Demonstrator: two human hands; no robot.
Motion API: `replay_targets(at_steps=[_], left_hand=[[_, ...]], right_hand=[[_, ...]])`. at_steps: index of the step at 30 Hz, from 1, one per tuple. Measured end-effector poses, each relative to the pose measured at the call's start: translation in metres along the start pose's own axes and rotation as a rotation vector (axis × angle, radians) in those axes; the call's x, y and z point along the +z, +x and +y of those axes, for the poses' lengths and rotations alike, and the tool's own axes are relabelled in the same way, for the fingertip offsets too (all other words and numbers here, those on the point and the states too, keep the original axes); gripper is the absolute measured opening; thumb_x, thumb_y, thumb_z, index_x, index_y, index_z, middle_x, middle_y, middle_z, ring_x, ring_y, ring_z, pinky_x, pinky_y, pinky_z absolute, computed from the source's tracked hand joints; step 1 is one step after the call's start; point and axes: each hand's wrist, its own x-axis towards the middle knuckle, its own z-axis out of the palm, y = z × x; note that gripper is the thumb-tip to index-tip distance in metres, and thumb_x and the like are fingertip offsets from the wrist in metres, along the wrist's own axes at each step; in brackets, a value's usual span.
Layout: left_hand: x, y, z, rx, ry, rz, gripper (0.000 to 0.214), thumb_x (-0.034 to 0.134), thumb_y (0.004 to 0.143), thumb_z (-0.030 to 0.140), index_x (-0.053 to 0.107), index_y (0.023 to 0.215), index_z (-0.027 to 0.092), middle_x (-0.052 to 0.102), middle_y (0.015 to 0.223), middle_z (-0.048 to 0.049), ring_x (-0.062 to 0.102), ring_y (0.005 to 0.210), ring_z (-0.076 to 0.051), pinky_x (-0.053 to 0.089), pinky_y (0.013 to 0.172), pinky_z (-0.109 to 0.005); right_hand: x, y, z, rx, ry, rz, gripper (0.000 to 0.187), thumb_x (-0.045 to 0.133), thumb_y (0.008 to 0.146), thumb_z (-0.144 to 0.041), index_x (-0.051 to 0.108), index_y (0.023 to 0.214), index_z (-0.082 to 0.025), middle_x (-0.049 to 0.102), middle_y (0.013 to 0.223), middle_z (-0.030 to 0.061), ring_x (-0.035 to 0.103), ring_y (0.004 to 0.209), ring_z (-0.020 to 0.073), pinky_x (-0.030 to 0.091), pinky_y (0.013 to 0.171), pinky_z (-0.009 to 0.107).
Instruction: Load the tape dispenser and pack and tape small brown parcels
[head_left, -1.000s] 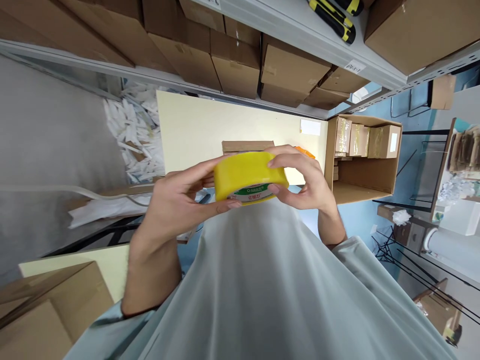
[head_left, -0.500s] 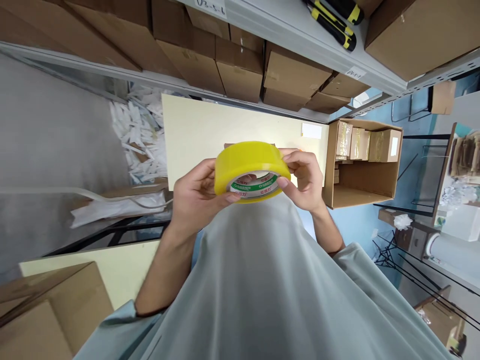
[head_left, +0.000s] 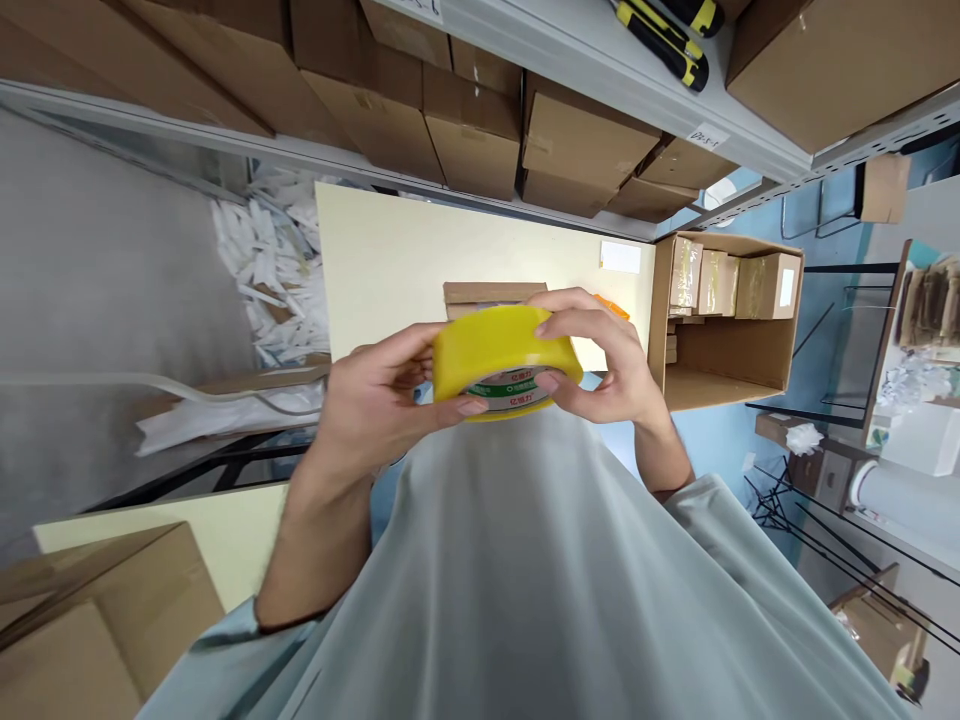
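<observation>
A roll of yellow packing tape (head_left: 487, 350) is held up in front of my chest, its printed inner core partly facing me. My left hand (head_left: 375, 390) grips its left side, with the thumb along the lower rim. On the other side my right hand (head_left: 607, 360) pinches the roll, fingers lying over the outer tape face and thumb at the core's edge. Behind the roll a brown cardboard piece (head_left: 495, 292) rests on the cream table (head_left: 382, 245), partly hidden. An orange object (head_left: 612, 306) shows just past my right fingers.
An open carton (head_left: 727, 370) holding small taped boxes stands at the table's right end. Above the far edge runs a shelf (head_left: 570, 70) with cardboard boxes and yellow-black cutters (head_left: 664, 45). A white label (head_left: 620, 257) lies on the table. A large carton (head_left: 112, 610) sits lower left.
The tape roll has tilted so more of its outer face shows and less of the core. My right fingers have moved inward over its top. More of the cardboard piece behind is visible.
</observation>
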Motion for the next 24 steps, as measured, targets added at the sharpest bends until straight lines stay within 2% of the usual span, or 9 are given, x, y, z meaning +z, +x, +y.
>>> replay_targets(at_steps=[3, 6, 9, 11, 13, 15, 19, 24], left_hand=[[-0.001, -0.002, -0.001, 0.002, 0.034, -0.037, 0.065, 0.113, 0.066, 0.055, 0.089, 0.121, 0.031, 0.087, 0.097, 0.0016, 0.085, 0.081, -0.022, 0.076, 0.074, -0.029], [0.001, -0.002, 0.002, 0.048, 0.023, -0.030, 0.064, 0.109, 0.074, 0.058, 0.088, 0.128, 0.030, 0.088, 0.108, -0.0010, 0.088, 0.094, -0.025, 0.077, 0.082, -0.030], [0.006, 0.001, 0.000, 0.133, -0.094, -0.017, 0.082, 0.110, 0.070, 0.062, 0.082, 0.139, 0.027, 0.087, 0.129, -0.0072, 0.087, 0.115, -0.032, 0.077, 0.093, -0.037], [0.009, 0.003, -0.007, 0.178, -0.176, -0.021, 0.083, 0.112, 0.070, 0.057, 0.080, 0.140, 0.027, 0.086, 0.129, -0.0076, 0.087, 0.117, -0.032, 0.077, 0.091, -0.037], [0.011, 0.003, -0.016, 0.192, -0.219, -0.009, 0.070, 0.110, 0.076, 0.049, 0.081, 0.136, 0.027, 0.087, 0.122, -0.0049, 0.087, 0.108, -0.027, 0.076, 0.087, -0.033], [0.012, 0.003, -0.022, 0.196, -0.228, 0.017, 0.060, 0.108, 0.081, 0.045, 0.084, 0.133, 0.028, 0.088, 0.116, -0.0026, 0.087, 0.098, -0.022, 0.074, 0.082, -0.029], [0.008, 0.003, -0.019, 0.202, -0.179, 0.049, 0.061, 0.110, 0.078, 0.047, 0.086, 0.131, 0.029, 0.088, 0.113, -0.0003, 0.087, 0.096, -0.022, 0.076, 0.082, -0.030], [0.003, 0.001, -0.010, 0.186, -0.067, 0.004, 0.066, 0.113, 0.071, 0.050, 0.087, 0.129, 0.031, 0.087, 0.116, -0.0011, 0.087, 0.102, -0.027, 0.079, 0.085, -0.038]], right_hand=[[0.000, 0.002, -0.002, -0.134, 0.042, 0.011, 0.035, 0.076, 0.100, -0.030, 0.069, 0.135, -0.034, 0.080, 0.134, 0.0066, 0.079, 0.118, 0.0244, 0.072, 0.095, 0.044], [0.003, 0.000, 0.000, -0.050, 0.052, 0.013, 0.027, 0.079, 0.099, -0.034, 0.071, 0.125, -0.033, 0.080, 0.130, 0.0085, 0.079, 0.115, 0.0228, 0.071, 0.093, 0.039], [0.013, -0.006, 0.007, -0.011, 0.111, 0.121, 0.032, 0.083, 0.098, -0.042, 0.067, 0.124, -0.031, 0.079, 0.127, 0.0108, 0.077, 0.113, 0.0231, 0.069, 0.081, 0.035], [0.021, -0.012, 0.012, 0.005, 0.147, 0.205, 0.034, 0.079, 0.102, -0.046, 0.062, 0.127, -0.029, 0.078, 0.128, 0.0112, 0.077, 0.115, 0.0231, 0.068, 0.077, 0.034], [0.027, -0.017, 0.017, 0.054, 0.156, 0.236, 0.035, 0.074, 0.106, -0.051, 0.058, 0.128, -0.028, 0.075, 0.130, 0.0110, 0.076, 0.117, 0.0228, 0.068, 0.080, 0.035], [0.029, -0.020, 0.020, 0.052, 0.150, 0.229, 0.038, 0.074, 0.106, -0.052, 0.056, 0.131, -0.029, 0.074, 0.132, 0.0103, 0.075, 0.115, 0.0220, 0.068, 0.082, 0.035], [0.023, -0.017, 0.016, -0.073, 0.095, 0.192, 0.040, 0.073, 0.106, -0.044, 0.057, 0.140, -0.033, 0.072, 0.135, 0.0088, 0.075, 0.114, 0.0213, 0.067, 0.075, 0.032], [0.014, -0.005, 0.003, -0.144, 0.008, 0.111, 0.029, 0.071, 0.105, -0.033, 0.066, 0.133, -0.031, 0.077, 0.131, 0.0089, 0.076, 0.118, 0.0227, 0.070, 0.090, 0.039]])
